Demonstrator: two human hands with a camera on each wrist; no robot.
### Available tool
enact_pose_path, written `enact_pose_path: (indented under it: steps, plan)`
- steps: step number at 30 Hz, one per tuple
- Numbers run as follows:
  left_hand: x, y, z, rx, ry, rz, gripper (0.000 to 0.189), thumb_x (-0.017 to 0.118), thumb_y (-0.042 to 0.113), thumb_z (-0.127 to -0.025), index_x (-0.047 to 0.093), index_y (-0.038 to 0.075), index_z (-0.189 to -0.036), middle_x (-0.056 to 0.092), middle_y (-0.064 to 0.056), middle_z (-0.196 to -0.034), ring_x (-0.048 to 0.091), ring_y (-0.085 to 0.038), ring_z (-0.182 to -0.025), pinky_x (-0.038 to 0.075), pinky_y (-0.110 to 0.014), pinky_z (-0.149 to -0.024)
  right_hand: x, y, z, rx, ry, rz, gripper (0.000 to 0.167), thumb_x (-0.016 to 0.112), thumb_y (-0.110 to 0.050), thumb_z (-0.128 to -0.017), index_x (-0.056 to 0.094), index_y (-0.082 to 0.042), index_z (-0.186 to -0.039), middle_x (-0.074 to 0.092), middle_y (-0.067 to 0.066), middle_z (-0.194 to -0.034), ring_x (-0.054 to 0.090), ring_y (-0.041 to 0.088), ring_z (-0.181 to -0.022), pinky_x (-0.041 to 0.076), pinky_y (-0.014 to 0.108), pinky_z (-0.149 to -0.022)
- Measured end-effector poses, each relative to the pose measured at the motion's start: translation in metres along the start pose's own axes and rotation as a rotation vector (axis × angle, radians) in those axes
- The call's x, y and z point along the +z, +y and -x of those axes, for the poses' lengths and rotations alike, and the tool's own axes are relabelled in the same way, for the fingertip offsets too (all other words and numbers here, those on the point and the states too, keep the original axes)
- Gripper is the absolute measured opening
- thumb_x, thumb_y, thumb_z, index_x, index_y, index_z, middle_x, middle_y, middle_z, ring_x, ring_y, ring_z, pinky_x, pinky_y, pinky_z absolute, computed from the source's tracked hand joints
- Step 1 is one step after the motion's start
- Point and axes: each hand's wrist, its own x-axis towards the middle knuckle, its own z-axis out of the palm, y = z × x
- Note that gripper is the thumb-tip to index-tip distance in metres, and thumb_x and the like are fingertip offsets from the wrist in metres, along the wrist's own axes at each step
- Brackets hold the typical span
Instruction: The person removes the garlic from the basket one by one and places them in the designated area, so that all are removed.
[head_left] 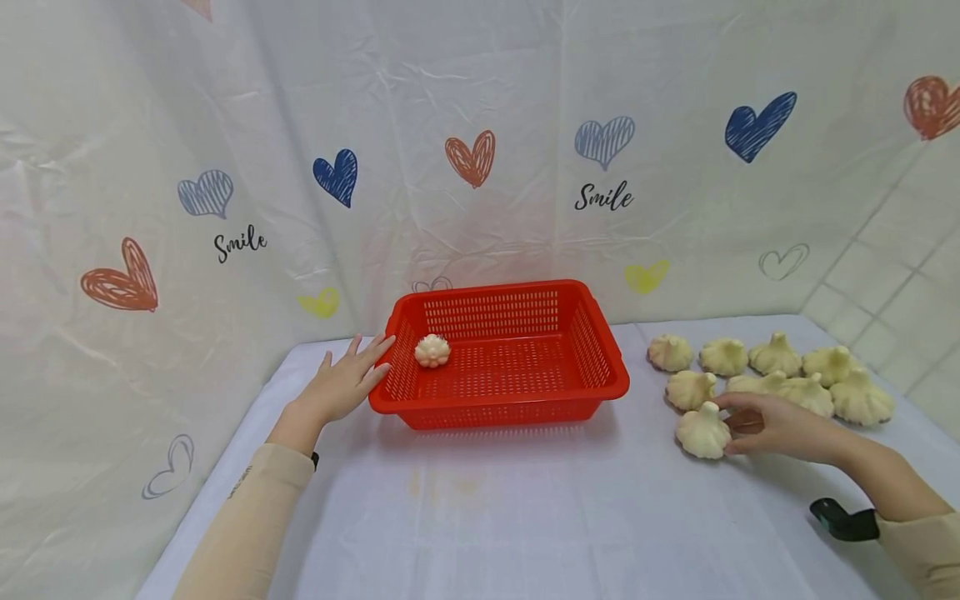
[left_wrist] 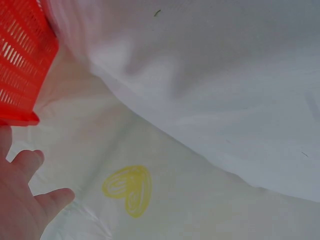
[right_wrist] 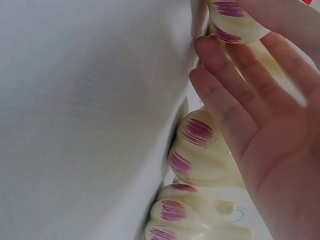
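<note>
In the head view my right hand (head_left: 787, 423) pinches a cream garlic bulb (head_left: 703, 432) between thumb and fingers, at the front of a group of similar bulbs. The right wrist view has this garlic bulb (right_wrist: 235, 25) at the top, purple streaks on its side, partly covered by the thumb. My left hand (head_left: 339, 385) rests with fingers spread against the left rim of a red slotted plastic basket (head_left: 498, 407). Inside the basket, near its left wall, lies one pale garlic bulb (head_left: 432, 351).
Several more garlic bulbs (head_left: 776, 355) stand close together in rows on the right of the white-covered table (head_left: 510, 517). Behind the basket hangs a white curtain (head_left: 525, 242) printed with hearts and lettering.
</note>
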Motion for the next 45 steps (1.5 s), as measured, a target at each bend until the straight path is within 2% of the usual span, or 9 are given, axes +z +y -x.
enact_pose_path:
  steps: [1,5,8,12,19,29,33,36,45]
  plan:
    - [0.0,0.0,0.0,-0.001,-0.001,-0.001,0.062,0.039,0.044,-0.11,0.023,0.022,-0.165,0.022,-0.008,-0.169,0.006,-0.044,-0.155,-0.001,-0.077,-0.113,0.0,0.0,0.0,-0.001,0.0,0.005,0.066,0.079,-0.007,-0.089,0.043,0.024,-0.135,0.056,0.04,-0.127,0.063,0.001,-0.104,0.056,0.02,-0.079]
    - [0.0,0.0,0.0,0.0,-0.002,-0.004,0.062,0.039,0.045,-0.11,0.023,0.022,-0.165,0.022,-0.008,-0.169,0.006,-0.044,-0.155,0.0,-0.077,-0.113,0.0,0.0,0.001,-0.014,0.013,0.021,0.064,0.08,-0.006,-0.088,0.044,0.023,-0.134,0.059,0.036,-0.125,0.057,-0.01,-0.101,0.055,0.019,-0.078]
    - [0.0,0.0,0.0,0.006,0.002,-0.005,0.062,0.038,0.045,-0.11,0.023,0.022,-0.165,0.022,-0.008,-0.169,0.007,-0.044,-0.154,0.0,-0.077,-0.113,-0.002,0.003,0.001,-0.082,0.02,0.009,0.057,0.079,-0.004,-0.089,0.049,0.02,-0.132,0.065,0.005,-0.128,0.056,-0.013,-0.102,0.056,0.019,-0.078]
    - [0.0,0.0,0.001,0.01,0.003,-0.004,0.062,0.038,0.046,-0.11,0.023,0.021,-0.165,0.022,-0.008,-0.169,0.007,-0.045,-0.154,0.0,-0.078,-0.112,-0.007,0.004,0.002,-0.184,0.026,-0.005,0.045,0.075,-0.001,-0.091,0.057,0.01,-0.13,0.058,-0.028,-0.125,0.061,-0.006,-0.105,0.056,0.019,-0.079]
    - [-0.001,0.0,0.001,0.004,0.0,0.009,0.062,0.039,0.044,-0.11,0.023,0.021,-0.165,0.021,-0.007,-0.17,0.005,-0.044,-0.155,-0.003,-0.077,-0.113,-0.015,-0.006,0.005,-0.171,0.083,0.062,0.034,0.074,-0.002,-0.093,0.064,0.005,-0.125,0.063,-0.025,-0.121,0.064,-0.003,-0.103,0.055,0.019,-0.075]
    - [-0.001,0.001,0.001,0.007,0.001,-0.002,0.062,0.038,0.046,-0.11,0.024,0.021,-0.165,0.022,-0.009,-0.169,0.007,-0.046,-0.154,0.0,-0.078,-0.112,-0.03,-0.029,0.007,-0.222,0.131,0.0,0.033,0.065,0.008,-0.095,0.068,-0.008,-0.124,0.065,-0.025,-0.119,0.066,-0.003,-0.101,0.058,0.022,-0.072]
    - [-0.001,0.001,0.002,0.006,0.001,-0.002,0.063,0.038,0.047,-0.11,0.024,0.021,-0.165,0.023,-0.009,-0.169,0.007,-0.045,-0.154,0.0,-0.078,-0.112,-0.034,-0.037,0.002,-0.236,0.182,0.04,0.031,0.067,0.01,-0.093,0.069,-0.002,-0.121,0.065,-0.026,-0.117,0.066,-0.004,-0.1,0.057,0.019,-0.071]
    - [-0.002,0.0,0.002,0.004,0.001,-0.001,0.063,0.037,0.048,-0.11,0.024,0.021,-0.165,0.023,-0.01,-0.169,0.007,-0.045,-0.154,0.0,-0.078,-0.112,-0.04,-0.045,0.0,-0.208,0.214,0.071,0.027,0.068,0.007,-0.094,0.067,0.003,-0.121,0.066,-0.024,-0.115,0.066,-0.005,-0.099,0.056,0.017,-0.072]
    - [-0.002,0.002,0.001,0.004,-0.001,0.001,0.062,0.039,0.046,-0.11,0.024,0.021,-0.165,0.022,-0.008,-0.169,0.005,-0.044,-0.155,-0.003,-0.077,-0.113,-0.062,-0.08,-0.009,-0.114,0.304,0.178,0.024,0.069,-0.003,-0.097,0.07,-0.005,-0.121,0.07,-0.02,-0.11,0.067,-0.004,-0.094,0.053,0.012,-0.074]
